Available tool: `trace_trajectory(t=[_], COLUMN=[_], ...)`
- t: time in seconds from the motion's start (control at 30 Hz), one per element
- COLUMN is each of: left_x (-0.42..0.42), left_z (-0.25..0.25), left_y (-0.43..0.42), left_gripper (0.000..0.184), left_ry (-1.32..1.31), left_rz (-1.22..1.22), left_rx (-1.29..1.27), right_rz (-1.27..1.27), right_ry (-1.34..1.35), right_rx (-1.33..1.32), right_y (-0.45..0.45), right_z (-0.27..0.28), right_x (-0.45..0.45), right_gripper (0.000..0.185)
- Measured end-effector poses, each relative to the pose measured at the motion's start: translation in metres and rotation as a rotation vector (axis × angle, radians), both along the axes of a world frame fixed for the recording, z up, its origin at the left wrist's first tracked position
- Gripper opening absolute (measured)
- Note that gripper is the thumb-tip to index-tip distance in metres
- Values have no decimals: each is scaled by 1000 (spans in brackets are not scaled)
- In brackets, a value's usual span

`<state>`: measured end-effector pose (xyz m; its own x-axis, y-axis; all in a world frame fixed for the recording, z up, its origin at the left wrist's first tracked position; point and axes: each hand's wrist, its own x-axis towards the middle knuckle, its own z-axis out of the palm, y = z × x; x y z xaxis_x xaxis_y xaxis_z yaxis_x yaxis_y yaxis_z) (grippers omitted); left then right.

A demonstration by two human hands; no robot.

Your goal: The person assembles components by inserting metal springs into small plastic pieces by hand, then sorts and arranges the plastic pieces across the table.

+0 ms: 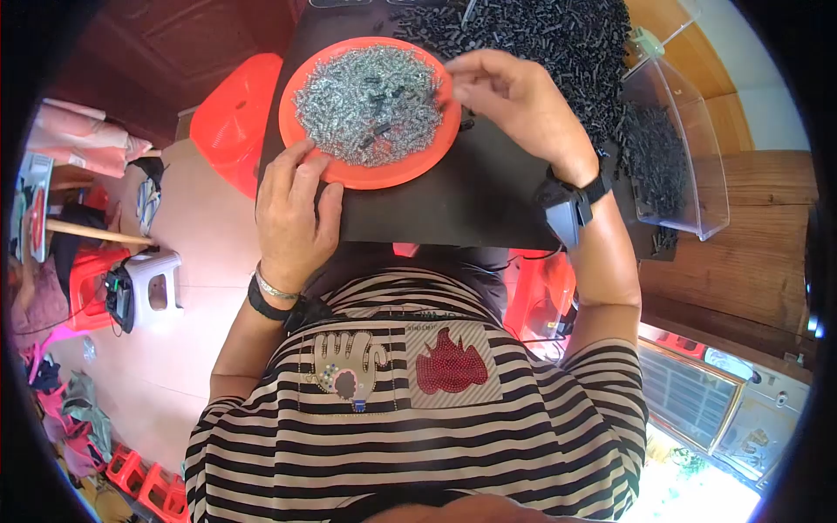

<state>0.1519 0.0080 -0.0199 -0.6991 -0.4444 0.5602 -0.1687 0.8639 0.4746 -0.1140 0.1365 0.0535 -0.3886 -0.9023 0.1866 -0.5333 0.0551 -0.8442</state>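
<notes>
A round red plate (375,180) lies on the dark table (497,196), heaped with small silvery metal springs (349,96). Several small black pieces (380,129) rest on top of the heap. At the plate's lower left rim is my left hand (292,209), fingers apart, fingertips touching the rim. My right hand (519,105) is at the plate's upper right edge, its fingers bent with thumb and index near each other; the fingertips are slightly blurred, and anything between them is too small to make out.
Behind and right of my right hand spreads a large pile of small black parts (558,35). A clear plastic bin (711,187) with more black parts stands at the table's right edge. A red stool (235,122) is left of the table.
</notes>
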Motion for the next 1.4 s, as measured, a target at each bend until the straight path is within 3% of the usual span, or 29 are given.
trace_trajectory(t=[0.13,0.23,0.27,0.7,1.2,1.4], left_x=[1,1,1,0,-1,0], left_z=[-1,-2,-1,-4,-3,-3], left_y=[0,-2,-2,-4,-2,-2], left_gripper=[27,27,27,32,31,31], left_ry=[6,6,4,23,13,-1], left_rz=[-3,-2,-3,-17,-15,-14], left_rx=[-13,-11,-6,-46,-31,17], right_rz=[-104,-35,-11,-43,-119,-262], right_ry=[776,976,991,911,861,668], right_rx=[-15,-19,95,82,-4,25], right_y=[-6,5,11,72,49,74], right_z=[-5,-33,-38,-41,-27,-22], right_x=[-33,-54,-51,-35,-49,-48], right_gripper=[27,28,30,36,15,13])
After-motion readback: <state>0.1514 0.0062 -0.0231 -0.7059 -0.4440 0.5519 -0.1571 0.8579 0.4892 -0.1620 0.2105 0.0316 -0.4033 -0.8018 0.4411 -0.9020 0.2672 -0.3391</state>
